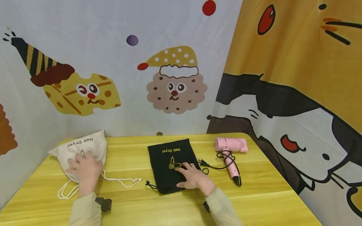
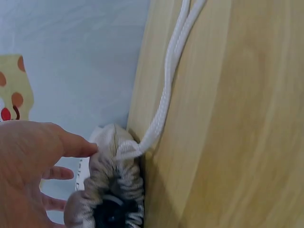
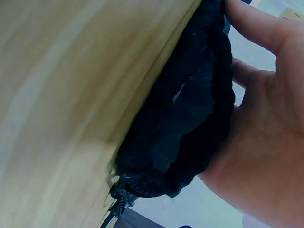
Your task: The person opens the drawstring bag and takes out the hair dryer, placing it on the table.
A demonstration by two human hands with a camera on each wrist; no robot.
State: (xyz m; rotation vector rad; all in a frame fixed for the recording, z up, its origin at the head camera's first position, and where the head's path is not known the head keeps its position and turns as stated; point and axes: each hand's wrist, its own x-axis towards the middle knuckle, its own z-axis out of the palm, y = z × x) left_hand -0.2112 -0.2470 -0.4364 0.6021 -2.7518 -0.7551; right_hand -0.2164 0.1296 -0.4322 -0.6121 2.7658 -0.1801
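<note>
On the desk [image 1: 127, 208], the white bag [image 1: 99, 142] is touched by the spread left hand [image 1: 87, 168], the black bag [image 1: 161, 172] by the spread right hand [image 1: 195, 177]. Steadying seems under way; next, a grip at a bag's mouth may be needed, though the black interior is poorly seen.

Head view: bright, even, diffuse light. Left wrist: my beige drawstring cloth pouch [image 2: 105, 166] casts a soft shadow, six o'clock, on the pale wood-grain tabletop [image 2: 237, 118]. Right wrist: dimmer; my black drawstring cloth pouch [image 3: 149, 128] loses detail, grain blurry toward nine o'clock.
</note>
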